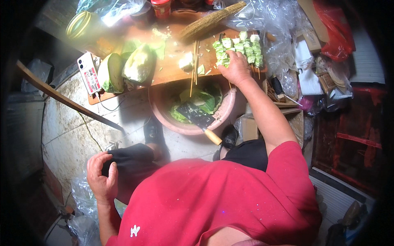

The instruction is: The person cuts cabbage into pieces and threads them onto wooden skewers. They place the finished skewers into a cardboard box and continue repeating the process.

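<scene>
My right hand [236, 68] reaches over the right end of the wooden table [172, 69]. Its thumb and fingers touch the left side of a row of cabbage skewers [241, 46]. Whether it grips one is hidden by the hand. Away to the lower left, my left hand [103, 176] is at my left knee, empty, with thumb and fingers apart. Several bare bamboo sticks [195, 61] jut over the table's front edge beside a small chunk of cabbage [186, 61]. Below, a cleaver [197, 116] lies across a pinkish basin [163, 118] containing cabbage leaves [201, 100].
Cabbage heads [138, 63] and a phone [88, 73] with a cable occupy the table's left. A straw whisk broom [212, 20] lies at the back. Plastic bags [277, 21] and a black thread spool [277, 86] crowd the right. A curved wooden strip [70, 98] crosses the left.
</scene>
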A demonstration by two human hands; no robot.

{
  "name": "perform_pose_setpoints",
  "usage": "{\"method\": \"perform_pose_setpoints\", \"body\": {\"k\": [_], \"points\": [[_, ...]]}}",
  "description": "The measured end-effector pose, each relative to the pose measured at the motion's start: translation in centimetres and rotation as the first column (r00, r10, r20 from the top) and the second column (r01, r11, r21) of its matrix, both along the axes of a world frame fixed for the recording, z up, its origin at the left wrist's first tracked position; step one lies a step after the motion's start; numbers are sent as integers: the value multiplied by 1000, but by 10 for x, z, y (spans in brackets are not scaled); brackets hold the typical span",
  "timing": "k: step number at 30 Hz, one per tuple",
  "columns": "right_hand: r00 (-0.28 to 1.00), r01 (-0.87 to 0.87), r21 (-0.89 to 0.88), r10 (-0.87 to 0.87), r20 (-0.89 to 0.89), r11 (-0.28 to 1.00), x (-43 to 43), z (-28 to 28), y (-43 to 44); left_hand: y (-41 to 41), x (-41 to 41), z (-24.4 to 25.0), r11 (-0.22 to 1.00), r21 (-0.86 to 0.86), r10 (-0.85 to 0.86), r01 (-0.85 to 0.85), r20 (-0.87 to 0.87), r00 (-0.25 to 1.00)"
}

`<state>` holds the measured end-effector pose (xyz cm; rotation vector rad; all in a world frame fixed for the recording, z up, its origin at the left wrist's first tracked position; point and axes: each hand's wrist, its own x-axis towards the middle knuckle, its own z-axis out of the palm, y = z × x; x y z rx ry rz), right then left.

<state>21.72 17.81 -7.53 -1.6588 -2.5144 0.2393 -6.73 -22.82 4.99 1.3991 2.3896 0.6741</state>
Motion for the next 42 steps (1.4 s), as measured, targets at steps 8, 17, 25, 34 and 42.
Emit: {"method": "perform_pose_setpoints", "body": {"k": [8, 17, 25, 34, 42], "points": [[998, -38, 88, 42, -50, 995, 13, -5, 3, 0, 2, 0, 1000, 21, 16, -16, -16, 1000], [997, 13, 105, -5, -78, 994, 8, -9, 6, 3, 3, 2, 1000, 7, 8, -8, -7, 1000], [953, 120, 111, -83, -291, 987, 6, -10, 12, 3, 2, -1, 1000, 19, 15, -15, 8, 1000], [973, 95, 110, -69, -222, 989, -2, -17, 10, 6, 3, 3, 1000, -7, 1, -1, 9, 1000], [980, 146, 49, -138, -144, 988, -7, -1, 8, 4, 2, -1, 1000, 14, 16, -16, 14, 1000]]}}
